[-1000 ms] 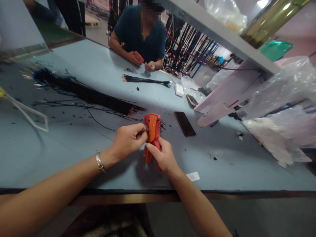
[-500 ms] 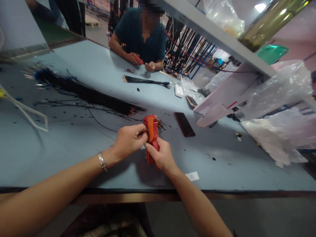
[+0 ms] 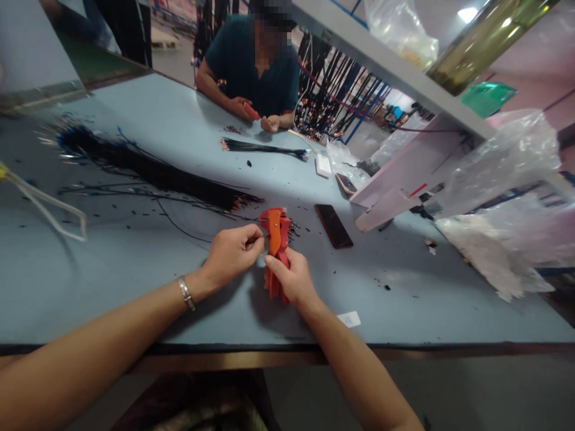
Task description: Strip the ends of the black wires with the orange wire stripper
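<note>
My right hand [image 3: 294, 276] is wrapped round the handles of a red and orange wire stripper [image 3: 275, 234], held upright over the table. Just left of the tool's jaws, my left hand [image 3: 236, 252] pinches a thin black wire [image 3: 179, 235], which trails back across the table. The wire's end at the jaws is small and hard to make out. Beyond my hands lies a thick bundle of black wires [image 3: 166, 173], with bare copper-coloured ends at the right and blue and silver ends at the left. Short scraps lie behind the stripper.
Across the table [image 3: 148, 287] a co-worker [image 3: 254, 72] holds a red tool. A smaller wire bundle [image 3: 265, 147] lies before them. A phone [image 3: 333, 225], a white label [image 3: 349, 319] and plastic bags [image 3: 498, 239] are on the right; a shelf post [image 3: 404, 173] rises there.
My left hand has drawn slightly left, opening a small gap from the wire stripper. My right hand keeps its grip on the tool. The whole view has shifted a little.
</note>
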Tool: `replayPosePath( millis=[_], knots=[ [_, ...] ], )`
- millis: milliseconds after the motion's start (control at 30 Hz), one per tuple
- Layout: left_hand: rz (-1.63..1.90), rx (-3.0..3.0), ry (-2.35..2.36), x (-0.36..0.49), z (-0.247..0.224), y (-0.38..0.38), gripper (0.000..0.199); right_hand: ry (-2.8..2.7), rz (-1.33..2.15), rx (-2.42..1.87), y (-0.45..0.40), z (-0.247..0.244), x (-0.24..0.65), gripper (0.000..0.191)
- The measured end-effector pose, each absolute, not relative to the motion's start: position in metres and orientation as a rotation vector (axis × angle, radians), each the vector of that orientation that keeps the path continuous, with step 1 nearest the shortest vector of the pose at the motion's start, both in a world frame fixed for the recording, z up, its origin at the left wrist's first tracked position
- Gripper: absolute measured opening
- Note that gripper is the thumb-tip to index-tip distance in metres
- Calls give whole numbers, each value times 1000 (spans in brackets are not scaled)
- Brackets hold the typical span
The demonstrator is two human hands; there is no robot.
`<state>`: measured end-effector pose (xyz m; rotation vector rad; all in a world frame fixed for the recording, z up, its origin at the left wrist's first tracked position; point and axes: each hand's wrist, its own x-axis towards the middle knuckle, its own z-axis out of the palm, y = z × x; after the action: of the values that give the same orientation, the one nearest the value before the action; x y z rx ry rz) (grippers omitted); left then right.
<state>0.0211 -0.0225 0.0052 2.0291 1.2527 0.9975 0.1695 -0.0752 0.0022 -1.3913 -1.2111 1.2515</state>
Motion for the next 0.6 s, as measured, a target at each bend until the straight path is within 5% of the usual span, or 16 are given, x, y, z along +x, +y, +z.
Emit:
replayPosePath(
  millis=[600],
  knots=[
    [794,1969,1684,-7,5,6,28,-751,2106,-914,-77,12,211,25]
  ],
)
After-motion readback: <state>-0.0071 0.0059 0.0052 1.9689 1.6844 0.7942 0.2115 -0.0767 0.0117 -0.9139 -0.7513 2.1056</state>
